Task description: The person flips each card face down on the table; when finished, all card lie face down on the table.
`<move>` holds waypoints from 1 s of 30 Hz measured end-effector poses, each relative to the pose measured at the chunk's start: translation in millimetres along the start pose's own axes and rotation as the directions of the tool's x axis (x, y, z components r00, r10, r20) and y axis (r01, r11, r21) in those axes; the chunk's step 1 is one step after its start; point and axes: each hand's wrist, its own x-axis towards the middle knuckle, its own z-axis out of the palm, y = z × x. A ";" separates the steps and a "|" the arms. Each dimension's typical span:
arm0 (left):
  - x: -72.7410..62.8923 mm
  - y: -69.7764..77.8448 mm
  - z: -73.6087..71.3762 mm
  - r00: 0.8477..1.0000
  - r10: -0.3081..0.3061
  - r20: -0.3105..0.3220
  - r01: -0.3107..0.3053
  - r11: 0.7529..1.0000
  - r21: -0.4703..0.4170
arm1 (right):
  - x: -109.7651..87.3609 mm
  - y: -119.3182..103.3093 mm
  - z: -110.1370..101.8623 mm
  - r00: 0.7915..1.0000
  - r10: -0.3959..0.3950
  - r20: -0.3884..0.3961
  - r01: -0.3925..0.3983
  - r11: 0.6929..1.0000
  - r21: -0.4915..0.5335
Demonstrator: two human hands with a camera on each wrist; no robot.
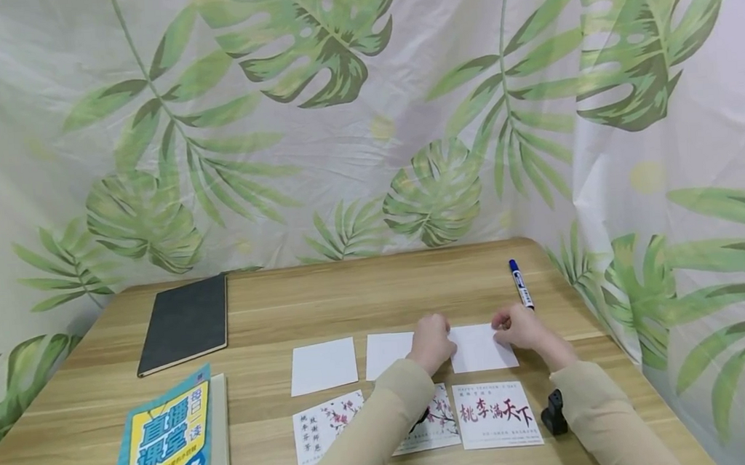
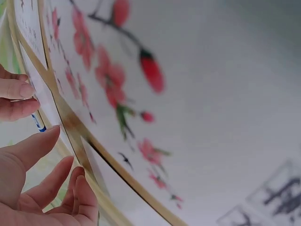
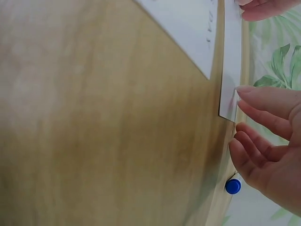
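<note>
A blank white card (image 1: 483,348) lies at the right end of the back row on the wooden table. My left hand (image 1: 432,344) holds its left edge, the fingers bent. At the opposite edge my right hand (image 1: 526,328) has thumb and forefinger on the card, also seen in the right wrist view as a thin white strip (image 3: 229,70). Two more blank cards, one at the left (image 1: 324,366) and one in the middle (image 1: 387,354), share that row. In front lie a card with red calligraphy (image 1: 497,416) and cards with pink blossoms, the middle one partly covered by my left arm.
Behind my right hand lies a blue-capped marker (image 1: 519,283), close to the table's right side. A dark notebook (image 1: 185,324) is at the back left, with a colourful book (image 1: 163,450) nearer me. A leaf-print curtain (image 1: 340,155) surrounds the table (image 1: 351,292).
</note>
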 end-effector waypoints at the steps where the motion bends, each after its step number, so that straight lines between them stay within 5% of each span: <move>1: -0.4 -0.6 -0.1 1.000 0.006 0.000 -0.006 1.000 0.015 | -0.2 0.0 0.7 1.000 0.002 0.001 -0.002 1.000 0.004; 6: -4.4 -3.2 -2.9 1.000 0.025 0.010 -0.025 1.000 0.013 | -2.9 2.4 3.0 0.999 -0.033 0.003 0.033 0.999 0.004; 13: -6.5 -0.2 -30.9 0.998 0.064 0.019 -0.059 0.978 -0.198 | -8.5 3.5 -8.8 0.988 -0.149 -0.047 0.151 0.987 0.053; 22: -15.9 0.6 -71.1 0.992 0.129 0.001 -0.110 0.852 -0.512 | -25.7 -5.7 -29.2 0.987 -0.154 -0.046 0.158 0.981 0.110; 30: -43.0 1.2 -65.0 0.989 0.143 0.035 -0.090 0.777 -0.623 | -53.5 2.5 -34.4 0.996 -0.073 -0.044 0.080 0.978 0.194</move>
